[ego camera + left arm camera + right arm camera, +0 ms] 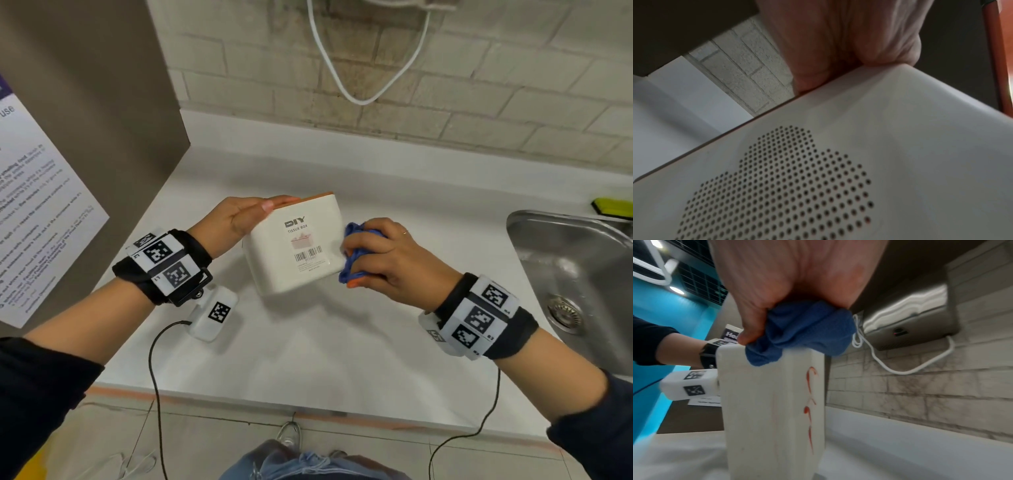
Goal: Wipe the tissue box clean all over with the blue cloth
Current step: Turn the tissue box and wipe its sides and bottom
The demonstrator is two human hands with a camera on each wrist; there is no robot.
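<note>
tissue box (295, 245): held above the white counter (308, 342), left of the sink (575, 267), label face toward the camera.
left hand (239, 219): fingers clamped on the box's far left edge, thumb on the label face.
right hand (383, 260): fingers curled tight round the bunched blue cloth (356, 253), pressing it on the box's right end.
soiling: red streaks (810, 407) on the end face below the cloth, seen from the right wrist.
risk, smearing: a bunched cloth may spread the red marks rather than lift them.
risk, slip: wiping pressure against a one-hand edge grip may twist the box loose.
risk, missed areas: the face under the left hand's fingers stays unwiped unless regripped.
</note>
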